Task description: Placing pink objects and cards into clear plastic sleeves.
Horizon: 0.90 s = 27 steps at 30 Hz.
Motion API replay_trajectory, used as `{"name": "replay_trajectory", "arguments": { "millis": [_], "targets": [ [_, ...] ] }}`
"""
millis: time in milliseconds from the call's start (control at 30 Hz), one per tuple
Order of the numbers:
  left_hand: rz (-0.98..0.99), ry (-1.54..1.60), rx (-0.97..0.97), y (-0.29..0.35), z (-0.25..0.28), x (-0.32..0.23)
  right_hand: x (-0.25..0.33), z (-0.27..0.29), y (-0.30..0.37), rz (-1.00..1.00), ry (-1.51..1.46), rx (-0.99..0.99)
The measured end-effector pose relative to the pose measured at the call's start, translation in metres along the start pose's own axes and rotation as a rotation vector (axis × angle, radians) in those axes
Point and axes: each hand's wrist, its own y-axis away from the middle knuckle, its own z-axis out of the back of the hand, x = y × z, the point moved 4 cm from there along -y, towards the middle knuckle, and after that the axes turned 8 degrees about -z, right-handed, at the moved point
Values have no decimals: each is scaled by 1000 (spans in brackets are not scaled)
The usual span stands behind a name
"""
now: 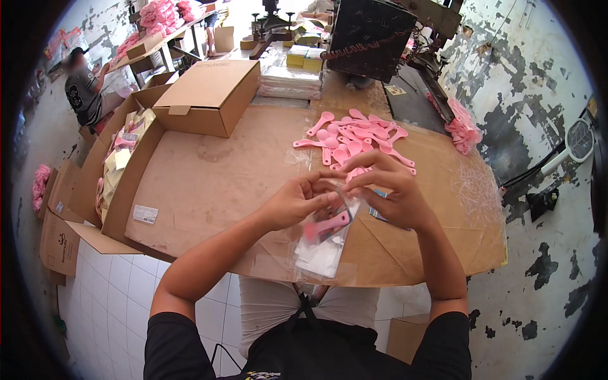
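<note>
A pink measuring spoon (pixel 332 223) lies inside a small clear plastic bag (pixel 345 206), tilted above the table in front of me. My left hand (pixel 297 201) grips the bag's side between thumb and fingers. At its upper end, the curved fingers of my right hand (pixel 387 189) close on the bag's edge; the fingertips partly hide the contact. Beneath the bag, a stack of clear bags (pixel 324 258) rests near the table's front edge. Blue printed cards (pixel 378 214) show partly under my right hand. Just beyond both hands spreads a heap of loose pink spoons (pixel 361 134).
On the left, an open carton (pixel 130 183) holds packed pieces, with a closed cardboard box (pixel 206 95) behind it. A white label (pixel 145 214) lies nearby. Plastic packs (pixel 290 82) and a dark machine (pixel 370 41) stand at the back. Another person (pixel 85 92) sits far left.
</note>
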Motion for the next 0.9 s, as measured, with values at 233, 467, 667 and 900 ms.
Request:
{"name": "replay_trajectory", "arguments": {
  "millis": [233,467,667,900],
  "targets": [
    [-340,-333,-32,6,-6,-30,51,22,-12,60,542,-68],
    [-360,-440,-73,3,-17,-37,42,18,-6,-150,314,-83],
    [-264,-204,-80,2,-14,-34,26,8,-4,-149,290,-79],
    [-261,-234,-194,4,-12,-39,31,3,-9,51,397,-410]
  ]
}}
